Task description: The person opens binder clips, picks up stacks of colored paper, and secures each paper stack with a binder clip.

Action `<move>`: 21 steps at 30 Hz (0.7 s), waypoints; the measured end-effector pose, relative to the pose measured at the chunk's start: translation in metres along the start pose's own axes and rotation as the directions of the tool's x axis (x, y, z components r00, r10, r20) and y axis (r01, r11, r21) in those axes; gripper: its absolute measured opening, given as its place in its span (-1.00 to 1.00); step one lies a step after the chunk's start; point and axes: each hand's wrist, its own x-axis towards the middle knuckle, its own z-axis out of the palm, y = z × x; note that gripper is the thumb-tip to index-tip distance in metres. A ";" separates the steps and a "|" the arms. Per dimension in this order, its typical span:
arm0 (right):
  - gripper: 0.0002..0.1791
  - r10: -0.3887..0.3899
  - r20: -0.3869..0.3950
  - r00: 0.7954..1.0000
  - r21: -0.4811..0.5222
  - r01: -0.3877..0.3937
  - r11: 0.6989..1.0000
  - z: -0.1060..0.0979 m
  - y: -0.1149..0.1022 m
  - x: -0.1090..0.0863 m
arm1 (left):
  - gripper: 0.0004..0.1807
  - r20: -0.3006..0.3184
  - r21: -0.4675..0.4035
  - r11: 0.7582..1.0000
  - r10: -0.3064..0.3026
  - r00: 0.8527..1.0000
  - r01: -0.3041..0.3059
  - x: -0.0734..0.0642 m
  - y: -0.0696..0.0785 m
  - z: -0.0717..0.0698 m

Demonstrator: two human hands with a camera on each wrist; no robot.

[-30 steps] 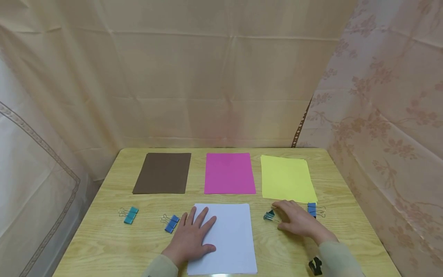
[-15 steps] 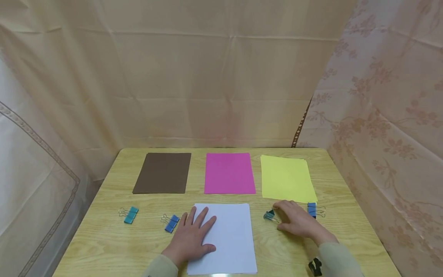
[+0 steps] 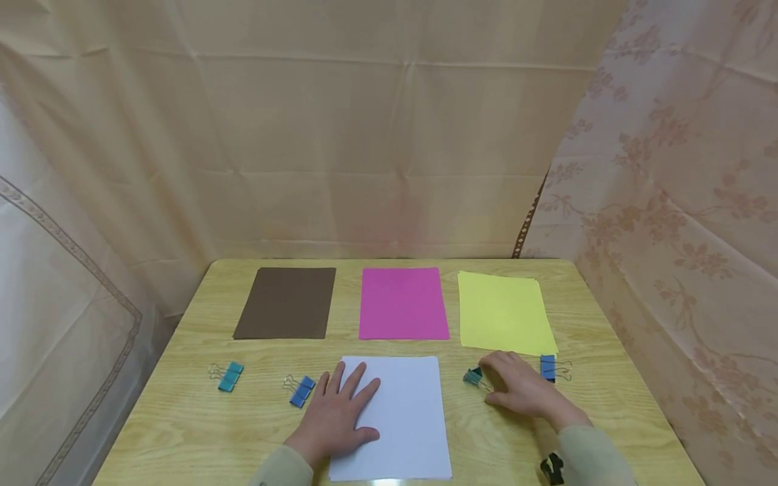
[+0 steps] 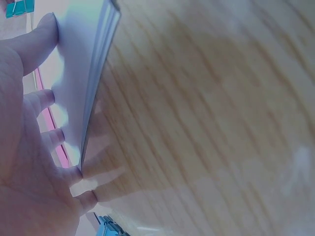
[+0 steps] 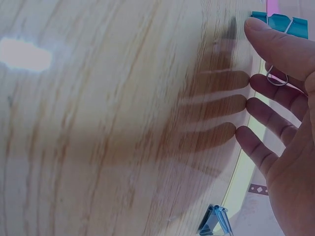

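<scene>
My left hand [image 3: 337,412] lies with fingers spread on the left part of a white paper stack [image 3: 410,418]. In the left wrist view, the layered edges of the white stack [image 4: 96,64] show beside the thumb. To the right of the paper, my right hand [image 3: 525,388] holds a teal binder clip [image 3: 473,376] between thumb and index finger. A wire handle [image 5: 278,81] of that clip extends toward the palm in the right wrist view. The other fingertips [image 5: 242,132] of this hand come down at the tabletop.
Brown [image 3: 286,304], magenta [image 3: 404,304] and yellow [image 3: 506,312] paper stacks lie along the back of the wooden table [image 3: 182,432]. Other binder clips lie around: teal [image 3: 230,377], blue [image 3: 302,391] at left, blue [image 3: 548,368] behind the right hand, and black [image 3: 552,468] near its sleeve.
The teal binder clip at the right hand has tilted slightly, and the right thumb has shifted a little to the left. The left hand has stayed still on the white paper.
</scene>
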 end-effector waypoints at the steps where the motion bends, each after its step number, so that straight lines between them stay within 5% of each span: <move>1: -0.34 0.000 0.001 1.000 -0.002 0.000 1.000 0.000 0.000 0.000 | -0.10 0.001 0.001 1.000 0.000 1.000 0.000 0.000 0.000 0.000; 21: -0.34 0.000 -0.019 1.000 -0.004 0.000 1.000 0.000 -0.003 -0.001 | -0.09 0.035 -0.008 1.000 -0.009 0.999 0.009 0.000 0.001 -0.001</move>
